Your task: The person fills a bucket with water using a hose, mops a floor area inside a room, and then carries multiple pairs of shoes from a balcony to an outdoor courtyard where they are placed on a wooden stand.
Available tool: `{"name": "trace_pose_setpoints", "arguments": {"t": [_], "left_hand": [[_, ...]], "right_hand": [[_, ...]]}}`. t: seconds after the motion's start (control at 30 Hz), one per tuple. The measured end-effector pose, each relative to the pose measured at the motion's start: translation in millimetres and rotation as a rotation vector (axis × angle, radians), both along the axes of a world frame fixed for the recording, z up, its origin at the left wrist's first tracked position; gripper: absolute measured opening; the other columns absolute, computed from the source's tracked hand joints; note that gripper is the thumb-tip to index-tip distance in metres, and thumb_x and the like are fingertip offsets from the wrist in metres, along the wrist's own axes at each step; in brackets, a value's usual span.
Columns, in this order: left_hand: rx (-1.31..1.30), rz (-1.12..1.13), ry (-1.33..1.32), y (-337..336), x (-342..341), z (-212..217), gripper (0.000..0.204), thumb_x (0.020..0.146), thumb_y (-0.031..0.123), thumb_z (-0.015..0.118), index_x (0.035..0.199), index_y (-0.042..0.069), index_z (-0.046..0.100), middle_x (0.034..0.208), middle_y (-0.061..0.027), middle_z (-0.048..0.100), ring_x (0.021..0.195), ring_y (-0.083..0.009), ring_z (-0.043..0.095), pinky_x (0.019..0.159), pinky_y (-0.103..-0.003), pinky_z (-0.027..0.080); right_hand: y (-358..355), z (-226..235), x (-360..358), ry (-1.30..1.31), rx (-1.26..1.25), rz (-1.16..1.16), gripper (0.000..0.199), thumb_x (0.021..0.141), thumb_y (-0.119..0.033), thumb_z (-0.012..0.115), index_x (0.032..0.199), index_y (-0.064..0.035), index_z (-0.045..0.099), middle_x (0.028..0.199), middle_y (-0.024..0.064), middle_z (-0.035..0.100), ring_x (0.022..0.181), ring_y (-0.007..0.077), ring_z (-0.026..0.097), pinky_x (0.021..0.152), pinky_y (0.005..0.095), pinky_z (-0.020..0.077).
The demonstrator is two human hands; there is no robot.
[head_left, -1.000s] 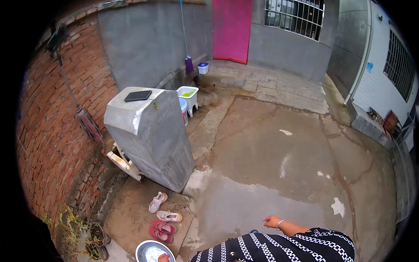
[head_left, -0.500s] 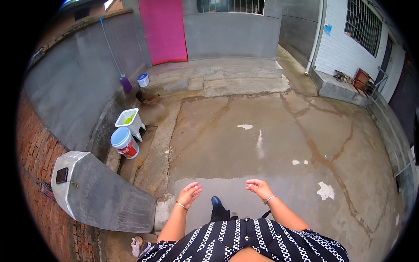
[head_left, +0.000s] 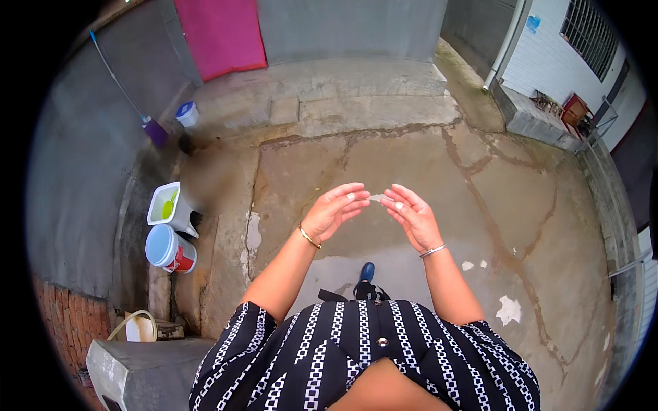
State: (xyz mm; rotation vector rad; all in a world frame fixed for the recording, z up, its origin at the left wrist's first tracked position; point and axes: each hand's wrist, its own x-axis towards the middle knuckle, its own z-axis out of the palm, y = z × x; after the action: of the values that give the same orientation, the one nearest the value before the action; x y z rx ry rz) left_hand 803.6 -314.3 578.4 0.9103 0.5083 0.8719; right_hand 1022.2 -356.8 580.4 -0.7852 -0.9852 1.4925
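Note:
Both my hands are raised in front of me over the wet concrete floor (head_left: 404,267), fingertips facing each other with a small gap between. My left hand (head_left: 334,211) wears a gold-coloured bangle (head_left: 309,237) at the wrist. Its fingers are stretched and slightly curved, and it holds nothing. Likewise empty, my right hand (head_left: 413,218) has its fingers extended, with a silver bangle (head_left: 433,251) on the wrist. Neither hand touches anything. Below them shows a dark blue boot (head_left: 367,272) on the floor.
At left stand a white basin on legs (head_left: 162,205) with something yellow-green in it and a pale blue bucket (head_left: 161,248). A grey concrete block (head_left: 147,366) lies at lower left. Farther off are a lidded tub (head_left: 186,115), a purple broom (head_left: 155,132) and a concrete step (head_left: 370,109).
My two hands have risen forward and come closer together, fingers still outstretched. The view has shifted, so the basin and bucket sit farther left. The boot shows farther up and right.

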Motion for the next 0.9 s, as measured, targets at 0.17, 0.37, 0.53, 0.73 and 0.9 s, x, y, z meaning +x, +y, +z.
{"name": "trace_pose_setpoints", "arguments": {"t": [0.17, 0.37, 0.53, 0.73, 0.9], "left_hand": [[-0.006, 0.165, -0.001, 164, -18, -12, 0.037, 0.088, 0.017, 0.051, 0.122, 0.003, 0.044, 0.117, -0.0122, 0.054, 0.107, -0.0219, 0.053, 0.091, -0.033, 0.043], [-0.034, 0.508, -0.011, 332, -87, -5, 0.037, 0.088, 0.016, 0.051, 0.122, 0.003, 0.045, 0.116, -0.0119, 0.055, 0.105, -0.0211, 0.054, 0.088, -0.032, 0.044], [0.033, 0.629, -0.057, 495, -110, -7, 0.036, 0.088, 0.015, 0.05, 0.122, 0.002, 0.045, 0.115, -0.0126, 0.055, 0.105, -0.0211, 0.055, 0.088, -0.032, 0.044], [0.136, 0.501, -0.044, 760, -121, 15, 0.036, 0.088, 0.015, 0.051, 0.121, 0.003, 0.045, 0.115, -0.012, 0.055, 0.105, -0.0214, 0.054, 0.089, -0.033, 0.044], [0.2, 0.265, -0.024, 971, -79, 66, 0.035, 0.088, 0.015, 0.052, 0.121, 0.004, 0.046, 0.115, -0.0108, 0.055, 0.106, -0.0205, 0.054, 0.089, -0.032, 0.044]], "right_hand": [[185, -5, -1, -0.08, 0.057, 0.037, 0.043, 0.086, -0.009, 0.054, 0.126, -0.0003, 0.041, 0.122, 0.0139, 0.049, 0.11, 0.021, 0.051, 0.093, 0.0308, 0.0403], [410, 24, -32, -0.133, 0.088, 0.164, 0.041, 0.085, -0.008, 0.054, 0.124, 0.0001, 0.043, 0.121, 0.0136, 0.05, 0.11, 0.0203, 0.051, 0.093, 0.0306, 0.0392], [606, 28, -68, -0.17, 0.189, 0.259, 0.039, 0.085, -0.008, 0.053, 0.123, -0.0003, 0.045, 0.121, 0.0135, 0.051, 0.11, 0.0199, 0.051, 0.093, 0.0307, 0.039], [843, 41, -86, -0.252, 0.234, 0.18, 0.037, 0.086, -0.007, 0.052, 0.122, -0.001, 0.046, 0.12, 0.0127, 0.052, 0.109, 0.0195, 0.052, 0.092, 0.0301, 0.0399], [1028, 99, -89, -0.31, 0.331, 0.106, 0.035, 0.087, -0.006, 0.051, 0.12, -0.0007, 0.047, 0.118, 0.0128, 0.053, 0.109, 0.0188, 0.052, 0.09, 0.0288, 0.042]]}}
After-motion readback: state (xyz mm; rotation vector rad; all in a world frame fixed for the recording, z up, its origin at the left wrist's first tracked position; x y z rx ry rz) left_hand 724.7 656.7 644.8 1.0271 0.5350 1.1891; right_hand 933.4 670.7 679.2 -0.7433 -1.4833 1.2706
